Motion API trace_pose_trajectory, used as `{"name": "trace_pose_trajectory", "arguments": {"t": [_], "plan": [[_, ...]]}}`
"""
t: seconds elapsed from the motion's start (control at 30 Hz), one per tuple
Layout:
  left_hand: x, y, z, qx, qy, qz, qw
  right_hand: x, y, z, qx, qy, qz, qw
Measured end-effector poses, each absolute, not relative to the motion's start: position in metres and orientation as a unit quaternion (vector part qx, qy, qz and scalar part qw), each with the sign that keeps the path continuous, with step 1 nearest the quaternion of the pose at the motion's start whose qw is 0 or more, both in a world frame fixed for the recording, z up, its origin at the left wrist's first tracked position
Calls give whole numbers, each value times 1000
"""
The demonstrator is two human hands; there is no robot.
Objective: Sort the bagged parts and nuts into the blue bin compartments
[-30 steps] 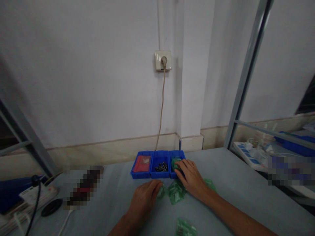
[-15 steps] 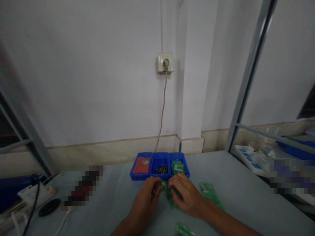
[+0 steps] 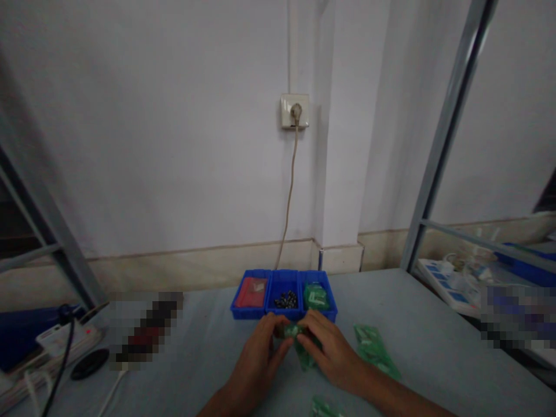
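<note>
Between my two hands is a small green plastic bag (image 3: pixel 305 354), just in front of the blue bins. My left hand (image 3: pixel 259 360) pinches its upper left edge between thumb and fingers. From the other side my right hand (image 3: pixel 329 351) grips the bag's upper right part, fingers curled. The blue three-part bin (image 3: pixel 247 314) holds a red packet (image 3: pixel 252 292) on the left, a heap of small dark metallic pieces (image 3: pixel 285 299) in the middle and green bags (image 3: pixel 315 296) on the right. What the held bag contains is hidden.
Green bags (image 3: pixel 376 350) lie right of my hands, and another green bag (image 3: pixel 324 407) lies at the near edge. Power strips and cables stand left and right (image 3: pixel 443 284). A black round object (image 3: pixel 90 364) lies at the left. Metal posts (image 3: pixel 447 139) flank the table.
My fingertips have shifted along the top of the green bag, and more of its upper edge shows between them. The camera view has moved slightly; the bins stay in place.
</note>
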State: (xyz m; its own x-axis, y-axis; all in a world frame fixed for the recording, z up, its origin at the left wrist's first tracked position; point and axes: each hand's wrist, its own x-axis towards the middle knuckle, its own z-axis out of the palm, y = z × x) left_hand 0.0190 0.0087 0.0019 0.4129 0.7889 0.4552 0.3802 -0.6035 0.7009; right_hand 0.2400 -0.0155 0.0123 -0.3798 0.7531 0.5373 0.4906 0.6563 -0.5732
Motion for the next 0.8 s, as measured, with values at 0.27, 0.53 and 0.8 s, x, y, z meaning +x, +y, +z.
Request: {"name": "trace_pose_trajectory", "arguments": {"t": [0.27, 0.53, 0.8], "plan": [[24, 5, 6, 763, 395, 410, 306, 239, -14, 5, -404, -764, 195, 464], [23, 12, 4, 722, 404, 401, 393, 245, -11, 16, -364, -764, 102, 523], [25, 15, 3, 709, 382, 407, 432, 248, -10, 9, -364, -797, 138, 462]]}}
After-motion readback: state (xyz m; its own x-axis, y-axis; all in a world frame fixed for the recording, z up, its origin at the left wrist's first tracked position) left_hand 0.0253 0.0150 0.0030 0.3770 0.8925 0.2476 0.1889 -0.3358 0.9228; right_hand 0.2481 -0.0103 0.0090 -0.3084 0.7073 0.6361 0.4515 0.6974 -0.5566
